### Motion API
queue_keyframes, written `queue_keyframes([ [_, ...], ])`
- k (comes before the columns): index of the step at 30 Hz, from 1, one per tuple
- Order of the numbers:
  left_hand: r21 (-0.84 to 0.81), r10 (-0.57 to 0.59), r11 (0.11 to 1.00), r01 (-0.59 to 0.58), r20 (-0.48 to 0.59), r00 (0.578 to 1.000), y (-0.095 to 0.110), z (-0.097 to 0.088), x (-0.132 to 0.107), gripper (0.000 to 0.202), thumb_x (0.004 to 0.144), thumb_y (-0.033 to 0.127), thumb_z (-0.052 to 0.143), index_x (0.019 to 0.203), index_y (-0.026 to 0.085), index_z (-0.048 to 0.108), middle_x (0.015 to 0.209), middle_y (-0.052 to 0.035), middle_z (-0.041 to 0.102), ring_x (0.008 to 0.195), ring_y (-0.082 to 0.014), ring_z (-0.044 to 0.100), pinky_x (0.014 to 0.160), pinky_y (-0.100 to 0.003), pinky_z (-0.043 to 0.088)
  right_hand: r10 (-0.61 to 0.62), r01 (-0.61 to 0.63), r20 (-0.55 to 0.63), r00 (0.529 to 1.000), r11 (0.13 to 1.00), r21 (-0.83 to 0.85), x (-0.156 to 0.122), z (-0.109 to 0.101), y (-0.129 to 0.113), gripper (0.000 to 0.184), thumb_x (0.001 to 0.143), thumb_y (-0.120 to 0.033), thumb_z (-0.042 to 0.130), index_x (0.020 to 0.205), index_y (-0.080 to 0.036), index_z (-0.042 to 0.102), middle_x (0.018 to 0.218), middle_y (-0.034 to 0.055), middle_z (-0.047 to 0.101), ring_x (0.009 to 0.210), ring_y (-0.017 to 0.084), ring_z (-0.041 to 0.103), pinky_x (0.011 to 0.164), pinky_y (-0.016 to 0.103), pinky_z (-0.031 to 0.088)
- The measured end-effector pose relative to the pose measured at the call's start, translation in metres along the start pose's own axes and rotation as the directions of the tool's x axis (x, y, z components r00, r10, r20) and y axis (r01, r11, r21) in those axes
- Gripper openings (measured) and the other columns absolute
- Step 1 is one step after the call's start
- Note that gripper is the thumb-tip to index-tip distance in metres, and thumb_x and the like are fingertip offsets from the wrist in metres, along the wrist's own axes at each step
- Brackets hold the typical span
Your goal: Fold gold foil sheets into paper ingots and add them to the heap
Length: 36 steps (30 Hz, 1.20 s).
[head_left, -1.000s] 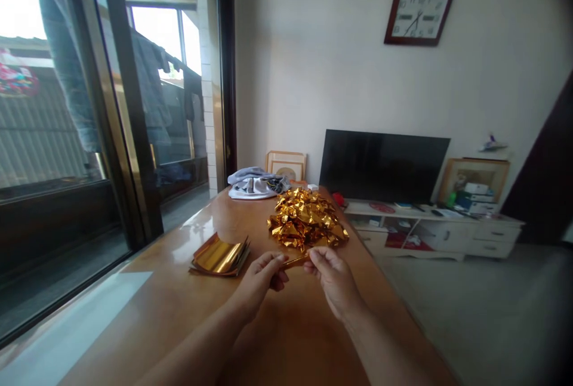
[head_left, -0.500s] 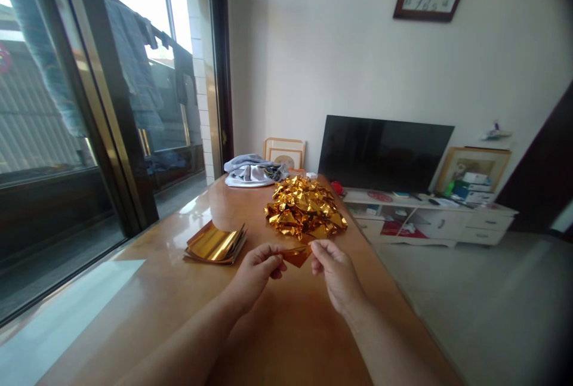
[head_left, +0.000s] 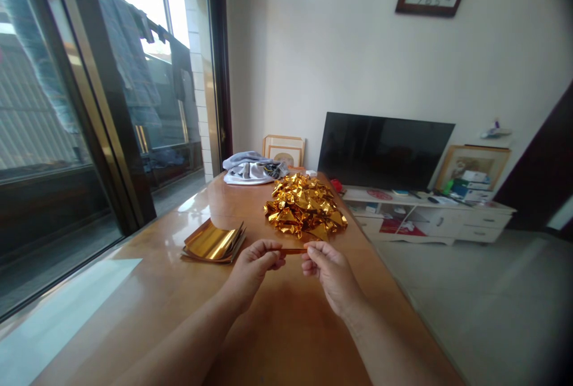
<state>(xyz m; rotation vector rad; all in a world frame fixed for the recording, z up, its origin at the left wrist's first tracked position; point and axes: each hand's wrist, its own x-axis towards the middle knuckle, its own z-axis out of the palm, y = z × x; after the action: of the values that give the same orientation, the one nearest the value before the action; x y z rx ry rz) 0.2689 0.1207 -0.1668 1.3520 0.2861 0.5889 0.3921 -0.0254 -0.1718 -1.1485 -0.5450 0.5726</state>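
Between my two hands a piece of gold foil paper (head_left: 293,250) is stretched in a narrow folded strip above the table. My left hand (head_left: 262,261) pinches its left end, thumb against fingers. The right end is pinched by my right hand (head_left: 327,263). Just beyond them lies a heap of folded gold foil pieces (head_left: 304,207), crumpled and pointed in shape. To the left of my left hand rests a stack of flat gold foil sheets (head_left: 212,241), its top sheet curling upward.
The wooden table (head_left: 170,308) carries a pale sheet (head_left: 76,314) at its left edge and a bundle of grey-white cloth (head_left: 253,169) at the far end. A television (head_left: 385,150) stands on a white cabinet (head_left: 470,222) beyond. Sliding glass doors (head_left: 107,135) flank the left side.
The foil's triangular flap, which hung below my fingers, no longer shows; the piece is now a thin strip. My hands have drawn slightly closer together.
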Motion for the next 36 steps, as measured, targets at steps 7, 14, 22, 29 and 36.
queue_keyframes([
  [7, 0.075, 0.041, 0.996, -0.037, -0.065, 0.997, -0.0004, 0.0024, 0.0004, 0.027, 0.076, 0.035, 0.073, 0.09, 0.013, 0.067, 0.084, -0.008, 0.071, 0.077, -0.0182, 0.063, 0.075, -0.03, 0.049, -0.026, 0.027, 0.013, 1.0, 0.994, -0.102, -0.0027, 0.0033, 0.001, 0.033, 0.077, -0.045, 0.076, 0.094, -0.018, 0.067, 0.077, 0.0006, 0.064, 0.068, 0.014, 0.059, 0.067, 0.029, 0.049],
  [14, 0.137, 0.066, 0.989, -0.056, -0.069, 0.995, -0.0023, 0.0068, -0.0004, 0.023, 0.075, 0.031, 0.071, 0.09, 0.014, 0.068, 0.082, -0.0055, 0.07, 0.075, -0.0169, 0.062, 0.072, -0.029, 0.049, -0.031, 0.03, -0.005, 1.0, 0.993, -0.115, -0.0031, 0.0051, 0.0007, 0.024, 0.077, -0.036, 0.073, 0.091, -0.018, 0.064, 0.072, -0.0014, 0.062, 0.067, 0.014, 0.057, 0.066, 0.028, 0.047],
  [22, 0.164, 0.078, 0.984, -0.065, -0.077, 0.994, -0.0031, 0.0085, -0.0007, 0.022, 0.073, 0.029, 0.069, 0.091, 0.015, 0.068, 0.085, -0.0055, 0.07, 0.079, -0.0178, 0.062, 0.074, -0.029, 0.049, -0.015, 0.013, -0.013, 1.0, 0.995, -0.098, -0.0025, 0.0054, 0.0033, 0.023, 0.075, -0.032, 0.072, 0.091, -0.018, 0.063, 0.073, -0.0012, 0.063, 0.067, 0.013, 0.056, 0.068, 0.028, 0.046],
  [29, 0.162, 0.093, 0.983, -0.081, -0.072, 0.993, -0.0042, 0.008, -0.0003, 0.02, 0.075, 0.029, 0.069, 0.09, 0.016, 0.067, 0.085, -0.0047, 0.069, 0.08, -0.0174, 0.061, 0.076, -0.029, 0.048, 0.026, -0.028, -0.031, 0.999, 0.998, -0.061, -0.0023, 0.005, 0.0043, 0.022, 0.074, -0.031, 0.072, 0.091, -0.018, 0.064, 0.071, -0.0014, 0.063, 0.065, 0.013, 0.056, 0.067, 0.027, 0.045],
  [36, 0.181, 0.107, 0.979, -0.093, -0.069, 0.992, -0.0076, 0.0062, 0.0007, 0.019, 0.075, 0.029, 0.069, 0.089, 0.016, 0.067, 0.084, -0.0041, 0.069, 0.079, -0.0176, 0.061, 0.075, -0.029, 0.048, 0.056, -0.058, -0.052, 0.997, 0.998, -0.039, -0.0002, 0.0031, 0.0082, 0.021, 0.072, -0.029, 0.073, 0.088, -0.019, 0.065, 0.072, -0.0012, 0.064, 0.064, 0.013, 0.056, 0.067, 0.028, 0.045],
])
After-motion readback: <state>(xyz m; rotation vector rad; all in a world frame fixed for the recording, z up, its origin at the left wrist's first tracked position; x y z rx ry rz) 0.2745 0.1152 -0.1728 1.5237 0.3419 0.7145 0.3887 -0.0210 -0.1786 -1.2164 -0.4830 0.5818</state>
